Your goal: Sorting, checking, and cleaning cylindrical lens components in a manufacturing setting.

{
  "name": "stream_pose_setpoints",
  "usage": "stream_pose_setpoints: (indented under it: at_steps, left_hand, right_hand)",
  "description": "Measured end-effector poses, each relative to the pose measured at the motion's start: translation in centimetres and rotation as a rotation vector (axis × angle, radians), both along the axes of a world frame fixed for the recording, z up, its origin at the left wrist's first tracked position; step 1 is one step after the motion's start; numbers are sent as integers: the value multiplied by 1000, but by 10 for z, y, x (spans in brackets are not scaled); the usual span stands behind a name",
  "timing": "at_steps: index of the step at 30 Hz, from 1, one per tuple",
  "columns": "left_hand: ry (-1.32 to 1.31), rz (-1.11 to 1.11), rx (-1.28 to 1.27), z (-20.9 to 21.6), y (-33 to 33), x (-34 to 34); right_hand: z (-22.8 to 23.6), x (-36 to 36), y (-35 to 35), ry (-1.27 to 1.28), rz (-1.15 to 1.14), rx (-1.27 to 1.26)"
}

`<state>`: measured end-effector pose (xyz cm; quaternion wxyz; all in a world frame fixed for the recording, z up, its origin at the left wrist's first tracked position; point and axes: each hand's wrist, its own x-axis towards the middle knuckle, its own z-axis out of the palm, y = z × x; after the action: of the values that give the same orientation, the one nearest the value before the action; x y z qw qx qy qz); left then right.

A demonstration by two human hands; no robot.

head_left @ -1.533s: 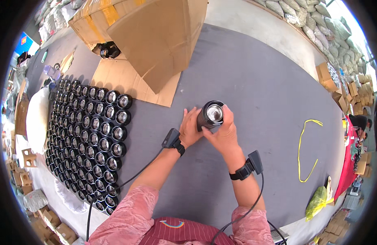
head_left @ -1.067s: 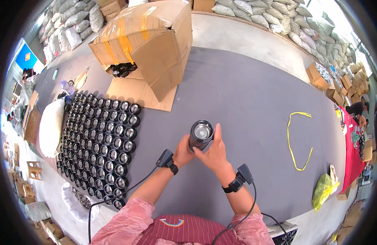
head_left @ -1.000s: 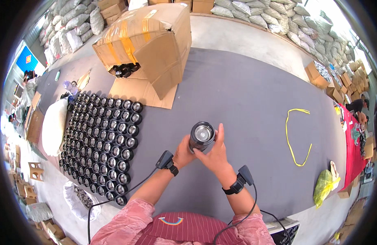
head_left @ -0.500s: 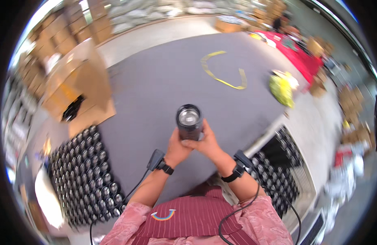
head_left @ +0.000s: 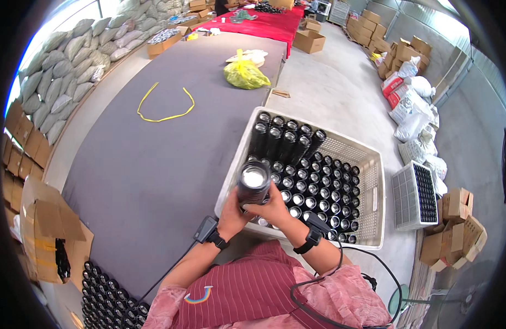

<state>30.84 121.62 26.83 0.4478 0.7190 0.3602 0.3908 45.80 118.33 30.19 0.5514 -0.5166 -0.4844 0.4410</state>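
Observation:
Between my two hands stands a black flashlight (head_left: pixel 252 189), its round, shiny silver lens end tilted up toward me. My left hand (head_left: pixel 232 217) wraps its left side low down. On the other side my right hand (head_left: pixel 273 209) grips it, the thumb laid across the front. The held piece is over the left edge of a pale plastic crate (head_left: pixel 380 205), overlapping it in the view. Rows of similar black flashlights (head_left: pixel 324 192) stand upright inside the crate. A few more (head_left: pixel 288 143) rise higher at its far left corner.
A grey-covered table (head_left: pixel 138 170) spreads left, bearing a yellow strap (head_left: pixel 166 119) and a yellow plastic bag (head_left: pixel 245 74). More black flashlights (head_left: pixel 107 299) stand at lower left beside an open carton (head_left: pixel 44 230). Another filled crate (head_left: pixel 412 194) sits on the floor at right.
My view has swung to the right, bringing the crate in front of me and shifting the table left. Both hands keep hold of the flashlight, which is now by the crate's left edge.

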Motion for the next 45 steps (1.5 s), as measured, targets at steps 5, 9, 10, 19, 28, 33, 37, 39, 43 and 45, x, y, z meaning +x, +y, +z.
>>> stream_pose_setpoints:
  at_steps: [5,9,10,19,28,33,37,39,43,45]
  left_hand:
    - [322,-65,39,2,3,54]
    - [349,-23,39,-4,8,53]
    - [349,0,9,-4,9,48]
    - [311,431,-292,-5,-52,-37]
    - [342,608,-371,-18,-125,-76]
    - [340,611,-384,-17,-127,-72]
    - [345,665,-378,-15,-128,-70]
    - [387,706,-356,-13,-134,-68]
    - [591,767,-260,-6,-161,-68]
    - [607,749,-190,-4,-161,-71]
  right_hand:
    - [-42,99,1,52,-224,61]
    - [-88,186,11,-43,-476,-15]
    - [-87,205,13,14,-516,-46]
    - [-210,309,102,1,-683,2]
    - [-272,324,150,30,-713,-53]
    - [-261,321,155,-223,-675,-293]
    - [-270,326,163,-280,-661,-356]
    - [-285,323,169,-180,-606,-82]
    - [-265,311,159,-517,-670,-336]
    - [-288,348,147,-540,-702,-319]
